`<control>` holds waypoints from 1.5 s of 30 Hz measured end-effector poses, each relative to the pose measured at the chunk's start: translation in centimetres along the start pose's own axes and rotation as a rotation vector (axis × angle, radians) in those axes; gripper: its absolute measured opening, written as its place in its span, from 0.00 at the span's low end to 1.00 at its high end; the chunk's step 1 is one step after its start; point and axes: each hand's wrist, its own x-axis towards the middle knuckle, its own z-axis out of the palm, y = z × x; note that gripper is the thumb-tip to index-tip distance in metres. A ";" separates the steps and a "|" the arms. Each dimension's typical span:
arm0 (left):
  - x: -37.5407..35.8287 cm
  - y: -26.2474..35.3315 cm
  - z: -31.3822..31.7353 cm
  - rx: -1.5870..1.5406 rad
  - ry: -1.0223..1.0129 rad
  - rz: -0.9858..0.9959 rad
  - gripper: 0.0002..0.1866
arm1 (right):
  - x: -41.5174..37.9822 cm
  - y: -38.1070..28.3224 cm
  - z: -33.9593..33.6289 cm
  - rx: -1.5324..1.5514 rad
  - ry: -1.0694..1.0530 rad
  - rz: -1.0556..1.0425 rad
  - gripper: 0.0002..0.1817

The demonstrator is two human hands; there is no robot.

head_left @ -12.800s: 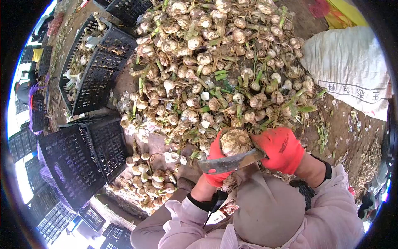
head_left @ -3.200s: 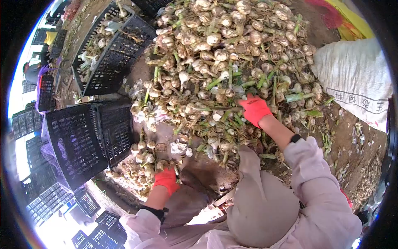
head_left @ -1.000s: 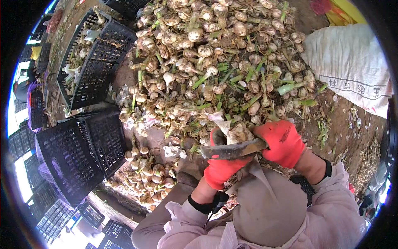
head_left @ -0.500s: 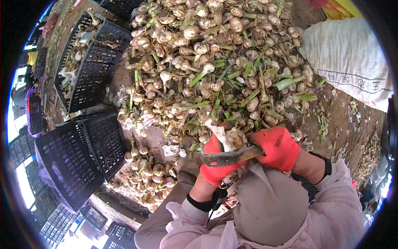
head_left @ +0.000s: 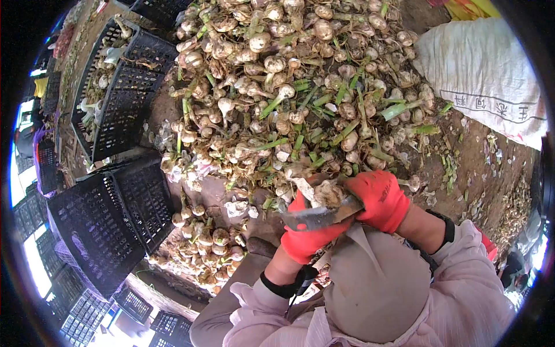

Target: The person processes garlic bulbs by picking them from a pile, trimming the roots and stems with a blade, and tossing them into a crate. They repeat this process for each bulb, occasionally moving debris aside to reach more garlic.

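Note:
My left hand (head_left: 312, 234), in a red glove, is closed around a garlic bulb (head_left: 328, 194) with pale, peeling skin. My right hand (head_left: 381, 199), also red-gloved, grips a curved knife (head_left: 321, 218) by its handle end. The blade runs leftward across the near side of the bulb and in front of my left hand. Just beyond both hands lies a large heap of garlic (head_left: 277, 92) with dirty roots and cut green stems. A smaller pile of bulbs (head_left: 211, 243) sits to the left of my left hand.
Black plastic crates (head_left: 98, 220) stand on the left, and another crate (head_left: 124, 98) there holds garlic. A white woven sack (head_left: 483, 69) lies at the upper right. Loose skins and stem scraps are scattered over the brown ground (head_left: 474, 168).
The knife blade has shifted slightly with my right hand, which sits a little further left and up. The surroundings have moved slightly left and up in view.

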 end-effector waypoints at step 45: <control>0.6 0.9 -1.6 -0.219 0.014 -0.234 0.34 | 2.2 -0.8 -3.0 0.546 0.038 0.002 0.24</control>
